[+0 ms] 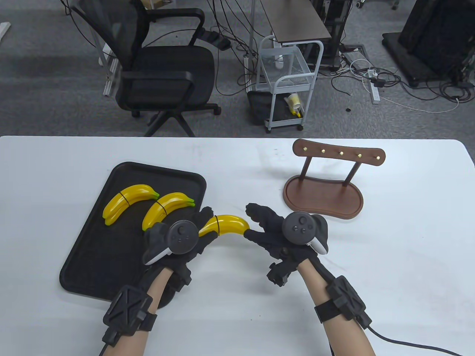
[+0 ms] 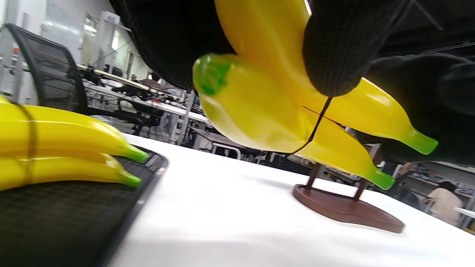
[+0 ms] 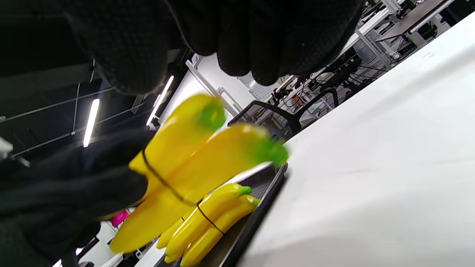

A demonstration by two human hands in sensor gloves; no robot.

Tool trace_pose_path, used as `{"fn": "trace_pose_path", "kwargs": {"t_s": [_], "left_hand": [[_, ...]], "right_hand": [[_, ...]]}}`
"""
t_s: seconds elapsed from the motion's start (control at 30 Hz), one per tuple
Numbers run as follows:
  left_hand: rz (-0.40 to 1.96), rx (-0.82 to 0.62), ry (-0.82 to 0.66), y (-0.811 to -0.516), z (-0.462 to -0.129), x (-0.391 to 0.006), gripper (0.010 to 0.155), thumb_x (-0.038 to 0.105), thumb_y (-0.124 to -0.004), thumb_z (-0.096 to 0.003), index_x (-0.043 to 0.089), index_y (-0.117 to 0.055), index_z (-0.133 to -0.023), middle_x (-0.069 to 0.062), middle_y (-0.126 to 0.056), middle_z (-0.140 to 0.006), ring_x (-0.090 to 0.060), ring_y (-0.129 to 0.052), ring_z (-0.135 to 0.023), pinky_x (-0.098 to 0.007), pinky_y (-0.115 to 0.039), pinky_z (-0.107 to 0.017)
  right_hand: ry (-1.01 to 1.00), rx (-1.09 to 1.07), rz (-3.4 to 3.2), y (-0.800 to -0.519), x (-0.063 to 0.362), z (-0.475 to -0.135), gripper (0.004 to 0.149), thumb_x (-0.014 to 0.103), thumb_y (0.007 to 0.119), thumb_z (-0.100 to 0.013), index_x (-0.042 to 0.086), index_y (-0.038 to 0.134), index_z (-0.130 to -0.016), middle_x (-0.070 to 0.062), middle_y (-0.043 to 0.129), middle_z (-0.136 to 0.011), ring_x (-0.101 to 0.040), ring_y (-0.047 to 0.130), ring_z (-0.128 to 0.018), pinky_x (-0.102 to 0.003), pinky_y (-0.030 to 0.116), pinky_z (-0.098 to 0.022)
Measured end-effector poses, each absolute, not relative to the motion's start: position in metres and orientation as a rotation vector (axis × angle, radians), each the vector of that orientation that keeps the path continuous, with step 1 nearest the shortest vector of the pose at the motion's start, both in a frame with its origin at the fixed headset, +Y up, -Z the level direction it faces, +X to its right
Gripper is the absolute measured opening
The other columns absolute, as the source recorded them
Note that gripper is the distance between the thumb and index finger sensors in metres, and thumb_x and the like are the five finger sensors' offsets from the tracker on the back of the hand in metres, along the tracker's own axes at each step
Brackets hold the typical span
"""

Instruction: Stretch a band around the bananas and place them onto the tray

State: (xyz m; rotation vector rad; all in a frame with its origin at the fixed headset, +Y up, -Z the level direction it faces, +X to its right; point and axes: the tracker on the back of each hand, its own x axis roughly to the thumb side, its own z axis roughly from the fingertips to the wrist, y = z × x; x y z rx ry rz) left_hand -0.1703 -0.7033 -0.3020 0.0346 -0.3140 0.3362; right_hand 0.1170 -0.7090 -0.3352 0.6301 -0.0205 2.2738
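Note:
Just right of the black tray [image 1: 96,259], a pair of yellow toy bananas [image 1: 228,224] is held above the table, with a thin dark band [image 1: 218,227] round it. My left hand [image 1: 204,222] grips its stem end, and one finger [image 2: 334,48] presses on the bananas [image 2: 259,111] next to the band [image 2: 319,122]. My right hand [image 1: 254,222] is at the green-tipped end with fingers spread and thumb by the tip. Its fingers [image 3: 259,44] hang clear above the blurred bananas [image 3: 193,159]. Two banded pairs [image 1: 128,198] [image 1: 167,207] lie on the tray.
A brown wooden hook stand [image 1: 323,194] is on the table to the right, behind my right hand. The tray's near half [image 2: 74,222] is bare. Beyond the table's far edge stand an office chair [image 1: 163,70] and a small cart [image 1: 287,85].

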Motion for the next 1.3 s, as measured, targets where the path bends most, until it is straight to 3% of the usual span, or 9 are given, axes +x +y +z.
{"fn": "trace_pose_path", "kwargs": {"t_s": [0.6, 0.8, 1.3], "left_hand": [[0.46, -0.006, -0.014, -0.734, -0.261, -0.322, 0.065, 0.046, -0.086, -0.0526, 0.023, -0.061, -0.108, -0.001, -0.083, -0.106, -0.027, -0.093, -0.091, -0.047, -0.075, -0.072], [0.588, -0.049, 0.048, -0.752, -0.26, -0.347, 0.065, 0.045, -0.087, -0.0519, 0.024, -0.061, -0.107, -0.001, -0.083, -0.106, -0.027, -0.093, -0.092, -0.049, -0.073, -0.073], [0.524, -0.15, 0.128, -0.779, -0.261, -0.36, 0.064, 0.043, -0.089, -0.0505, 0.027, -0.062, -0.107, 0.002, -0.082, -0.107, -0.026, -0.091, -0.093, -0.049, -0.072, -0.074]], "right_hand": [[-0.072, 0.523, 2.335, -0.711, 0.146, -0.345, 0.068, 0.041, 0.081, -0.053, 0.01, 0.057, -0.108, -0.017, 0.069, -0.107, -0.04, 0.078, -0.091, -0.05, 0.074, -0.061], [-0.061, 0.508, 2.346, -0.715, 0.149, -0.346, 0.068, 0.041, 0.081, -0.053, 0.01, 0.057, -0.108, -0.017, 0.069, -0.107, -0.04, 0.078, -0.091, -0.051, 0.074, -0.06], [-0.03, 0.513, 2.375, -0.719, 0.149, -0.346, 0.067, 0.042, 0.08, -0.054, 0.01, 0.057, -0.108, -0.017, 0.069, -0.107, -0.041, 0.079, -0.09, -0.051, 0.075, -0.06]]}}
